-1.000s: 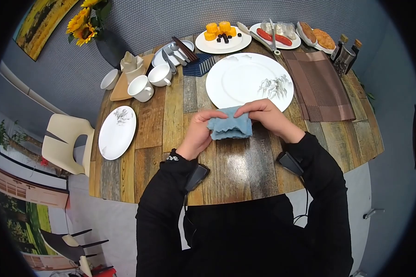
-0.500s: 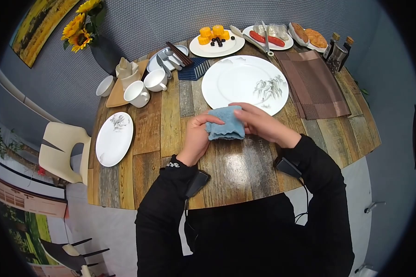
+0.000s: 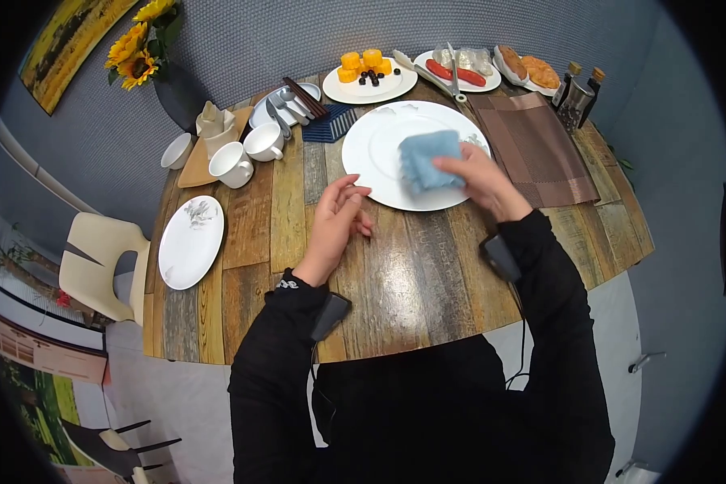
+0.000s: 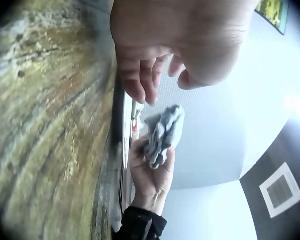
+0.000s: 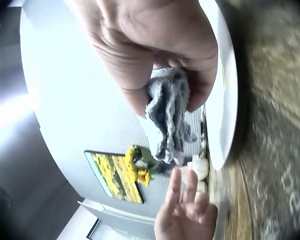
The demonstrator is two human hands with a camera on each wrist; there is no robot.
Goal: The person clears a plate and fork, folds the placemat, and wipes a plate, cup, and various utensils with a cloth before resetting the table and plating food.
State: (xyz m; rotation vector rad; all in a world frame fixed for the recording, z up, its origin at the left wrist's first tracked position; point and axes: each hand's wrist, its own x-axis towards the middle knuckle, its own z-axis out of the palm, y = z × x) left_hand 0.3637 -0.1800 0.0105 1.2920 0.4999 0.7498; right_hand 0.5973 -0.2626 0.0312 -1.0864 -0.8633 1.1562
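My right hand grips a folded blue cloth above the large white plate, which has a grey painted pattern near its right rim. In the right wrist view the thumb and fingers pinch the cloth from both sides, its ruffled layered edges hanging free. My left hand holds nothing; its fingers are loosely bent, just left of the large plate's near edge. The left wrist view shows that hand over the wooden table, with the cloth and right hand beyond it.
An oval plate lies at the left. Two white cups stand near a cutlery tray. Along the back are a corn plate and a sausage plate. Brown placemats and dark bottles are at the right.
Both hands held the cloth earlier, and it was folded over between them. The left hand has let go and drawn left; the right hand has carried the cloth forward over the large plate.
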